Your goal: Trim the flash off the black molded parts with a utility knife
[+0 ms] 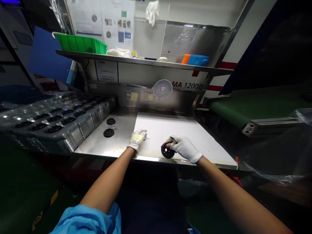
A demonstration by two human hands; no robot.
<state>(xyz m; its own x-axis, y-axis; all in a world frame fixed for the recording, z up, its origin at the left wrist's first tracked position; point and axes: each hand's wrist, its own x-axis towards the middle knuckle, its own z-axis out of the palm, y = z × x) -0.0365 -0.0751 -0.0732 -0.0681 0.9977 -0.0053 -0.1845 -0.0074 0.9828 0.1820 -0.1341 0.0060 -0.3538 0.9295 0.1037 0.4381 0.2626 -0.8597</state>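
Both my hands wear white gloves over a steel workbench [117, 148]. My right hand [184, 148] grips a round black part [167, 151] at the front edge of a white mat [170, 130], with a small metal tool tip showing above its fingers. My left hand [137, 138] rests on the mat's left edge with fingers curled loosely and nothing visible in it. Two more round black parts [109, 132] [110, 121] lie on the bare steel to the left.
Clear plastic trays [56, 120] holding several black parts are stacked at the left. A small white fan [162, 88] is fixed to the back wall. A shelf above carries a green bin [80, 44] and blue and orange blocks [196, 60]. A green conveyor [243, 110] runs at the right.
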